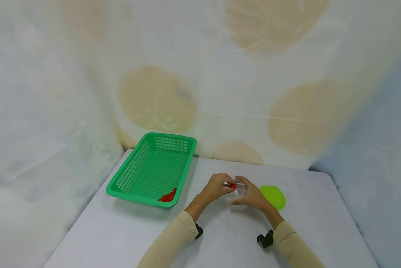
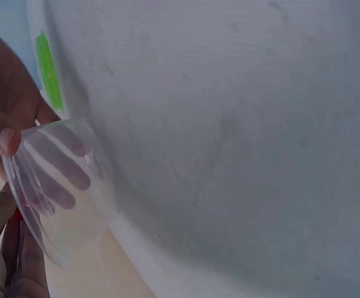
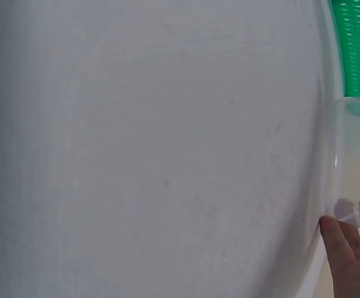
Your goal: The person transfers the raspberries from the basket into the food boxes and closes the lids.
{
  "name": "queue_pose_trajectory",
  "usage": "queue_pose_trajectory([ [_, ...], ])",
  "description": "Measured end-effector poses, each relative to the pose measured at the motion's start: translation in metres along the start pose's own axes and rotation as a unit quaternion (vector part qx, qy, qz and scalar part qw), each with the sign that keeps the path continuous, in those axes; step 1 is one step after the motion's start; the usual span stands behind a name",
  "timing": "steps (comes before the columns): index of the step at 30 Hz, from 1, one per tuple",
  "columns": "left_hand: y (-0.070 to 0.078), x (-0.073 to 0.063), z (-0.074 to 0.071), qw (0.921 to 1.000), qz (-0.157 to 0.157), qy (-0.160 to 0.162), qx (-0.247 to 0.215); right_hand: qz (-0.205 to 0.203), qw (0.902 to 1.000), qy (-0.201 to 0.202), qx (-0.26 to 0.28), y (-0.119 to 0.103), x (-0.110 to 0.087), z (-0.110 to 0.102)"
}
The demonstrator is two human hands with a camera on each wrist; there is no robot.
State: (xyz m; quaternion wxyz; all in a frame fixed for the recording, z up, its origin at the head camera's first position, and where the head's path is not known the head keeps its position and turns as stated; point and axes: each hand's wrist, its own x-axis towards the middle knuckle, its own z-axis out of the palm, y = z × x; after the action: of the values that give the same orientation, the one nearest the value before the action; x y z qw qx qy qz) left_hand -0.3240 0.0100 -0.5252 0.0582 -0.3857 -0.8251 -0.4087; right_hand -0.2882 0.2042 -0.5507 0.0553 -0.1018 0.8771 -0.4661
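My right hand (image 1: pixel 250 195) grips a clear plastic cup (image 2: pixel 74 186), thumb and fingers spread around its wall. In the left wrist view the cup is tilted, its rim toward my left hand (image 2: pixel 18 261). Between the left thumb and fingers is a small red piece (image 1: pixel 233 185), pinched right at the cup's mouth; its kind cannot be made out behind the fingers. In the right wrist view the fingertips (image 3: pixel 332 233) of the right hand press on the clear cup (image 3: pixel 357 161). Several similar red pieces (image 1: pixel 168 196) lie in the near right corner of a green basket (image 1: pixel 183 175).
The green plastic basket stands on the left of the white-covered table (image 1: pixel 220 242). A bright green round lid-like disc (image 1: pixel 273 197) lies just right of the right hand. Patterned cloth (image 1: pixel 220 93) hangs behind the table and along its sides.
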Motion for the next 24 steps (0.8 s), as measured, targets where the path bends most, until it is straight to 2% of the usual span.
queue_pose_trajectory([
  [9,-0.004,0.006,0.009,0.9963,0.011,-0.056,0.065,-0.017,0.9997,0.002,0.02,0.003,0.002,0.0],
  [16,-0.01,0.014,0.015,0.9858,0.047,-0.104,0.123,-0.023,0.9993,-0.007,0.028,0.002,0.003,0.002],
  [24,-0.012,0.028,0.021,0.9759,0.037,-0.17,0.131,-0.029,0.9989,-0.006,0.035,0.002,0.003,-0.002],
])
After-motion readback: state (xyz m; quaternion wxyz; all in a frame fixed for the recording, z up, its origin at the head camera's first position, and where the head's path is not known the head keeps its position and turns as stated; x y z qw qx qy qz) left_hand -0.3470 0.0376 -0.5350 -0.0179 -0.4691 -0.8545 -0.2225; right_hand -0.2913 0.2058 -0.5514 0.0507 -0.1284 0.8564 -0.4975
